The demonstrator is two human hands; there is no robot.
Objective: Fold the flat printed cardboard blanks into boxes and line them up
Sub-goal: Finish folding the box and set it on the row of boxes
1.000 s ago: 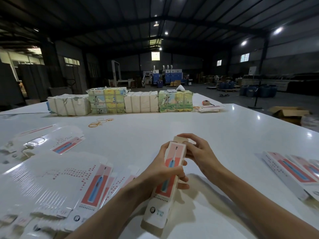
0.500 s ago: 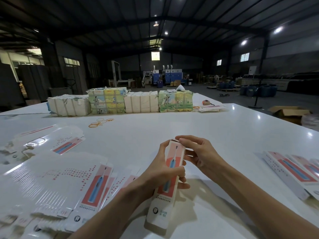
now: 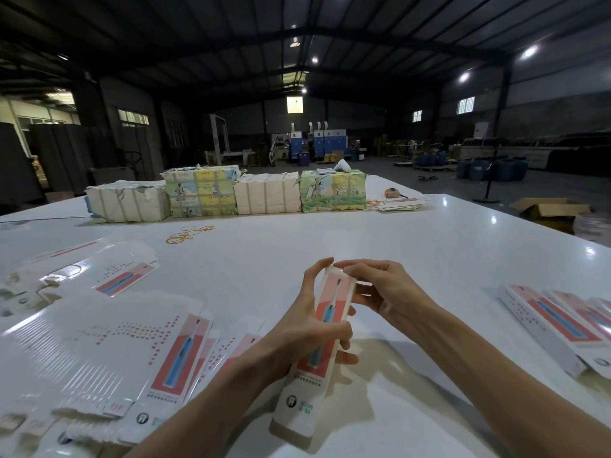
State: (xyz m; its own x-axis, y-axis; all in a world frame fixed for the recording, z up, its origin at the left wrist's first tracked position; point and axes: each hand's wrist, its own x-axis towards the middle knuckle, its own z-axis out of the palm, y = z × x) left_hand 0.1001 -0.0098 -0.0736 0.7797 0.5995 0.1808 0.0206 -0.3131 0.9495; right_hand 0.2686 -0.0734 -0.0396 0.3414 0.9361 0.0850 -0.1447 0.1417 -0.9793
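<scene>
Left, flat blanks (image 3: 99,352), right, finished boxes (image 3: 545,322), open table (image 3: 281,256) between, bundles (image 3: 267,195) beyond

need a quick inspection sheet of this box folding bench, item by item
surface: table, white, glossy, lamp glare.
job's things: one box in hand; flat blanks piled left; folded boxes lined up right.
clutter: rubber bands, wrapped bundles at the far edge.
grippers: left hand grips the box's middle; right hand pinches its top end.
cables: nothing seen.
surroundings: dim warehouse, blue drums, open carton on the floor.
</scene>
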